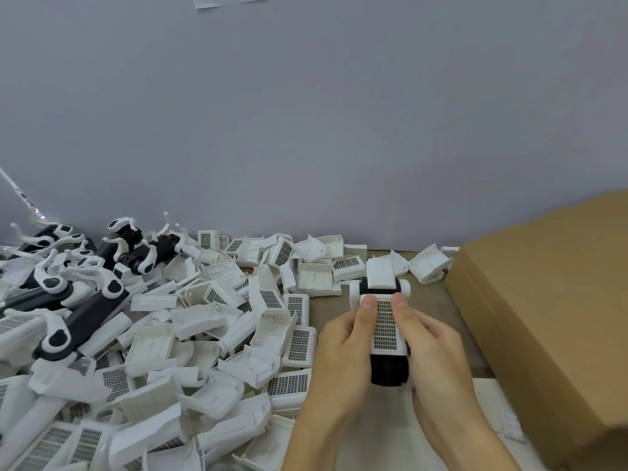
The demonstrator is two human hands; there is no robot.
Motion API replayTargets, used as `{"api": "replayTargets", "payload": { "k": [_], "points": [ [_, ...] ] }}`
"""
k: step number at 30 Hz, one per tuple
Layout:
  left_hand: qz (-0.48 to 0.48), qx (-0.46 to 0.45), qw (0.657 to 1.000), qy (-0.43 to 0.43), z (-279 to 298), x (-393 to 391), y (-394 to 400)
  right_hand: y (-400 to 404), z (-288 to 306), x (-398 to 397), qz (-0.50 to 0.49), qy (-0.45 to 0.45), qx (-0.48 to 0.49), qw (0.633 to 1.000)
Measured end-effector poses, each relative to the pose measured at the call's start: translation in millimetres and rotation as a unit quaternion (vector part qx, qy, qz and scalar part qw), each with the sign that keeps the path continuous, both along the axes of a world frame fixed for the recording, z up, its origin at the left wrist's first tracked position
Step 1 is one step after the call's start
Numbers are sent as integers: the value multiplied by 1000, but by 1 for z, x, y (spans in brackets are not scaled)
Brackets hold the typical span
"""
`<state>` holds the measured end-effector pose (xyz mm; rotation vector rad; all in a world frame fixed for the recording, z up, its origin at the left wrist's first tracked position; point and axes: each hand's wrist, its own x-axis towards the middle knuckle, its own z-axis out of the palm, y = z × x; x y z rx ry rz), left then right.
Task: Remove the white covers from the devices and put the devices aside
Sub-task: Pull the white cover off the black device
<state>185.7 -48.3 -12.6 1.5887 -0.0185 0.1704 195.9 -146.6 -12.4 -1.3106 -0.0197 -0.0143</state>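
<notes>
1. No text, label, brand or number can be read anywhere in the head view.
2. The paper sheets (pixel 231 0) on the wall at the top edge are cut off by the frame; nothing on them is legible.
3. The white covers (pixel 210 321) carry only dark grid patterns, no lettering.
4. The cardboard box (pixel 543 300) shows a plain brown face with no print.
</notes>
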Motion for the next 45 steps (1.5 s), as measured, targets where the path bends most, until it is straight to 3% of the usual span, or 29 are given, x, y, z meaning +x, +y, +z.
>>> {"api": "replayTargets", "payload": {
  "k": [5, 11, 15, 21, 25, 30, 38, 42, 45],
  "points": [
    [12, 5, 1000, -19, 3, 2, 2, -1, 1, 0, -22, -47, -31, 998],
    [-12, -93, 995, 28, -5, 4, 0, 2, 1, 1, -6, -31, -6, 999],
    [22, -69, 997, 34, -6, 6, -1, -3, -1, 3, 31, -4, -18, 999],
    [37, -20, 999, 12, -4, 4, 3, -4, 0, 3, 3, -53, -98, 994],
    [49, -61, 997, 26, -2, 4, 1, -2, -3, 4, -17, -58, -80, 995],
    [1, -105, 994, 44, -2, 4, 2, -1, -7, 7, -30, -29, -86, 995],
    [-25, -57, 998, -5, 1, -1, 6, -4, -4, 7, -46, -85, -117, 988],
    [0, -122, 992, 25, 1, 1, 2, 2, -7, 6, -71, -97, -126, 985],
    [41, -160, 986, 30, -1, 5, 4, 4, -10, 5, -87, -111, -196, 970]
  ]
}}
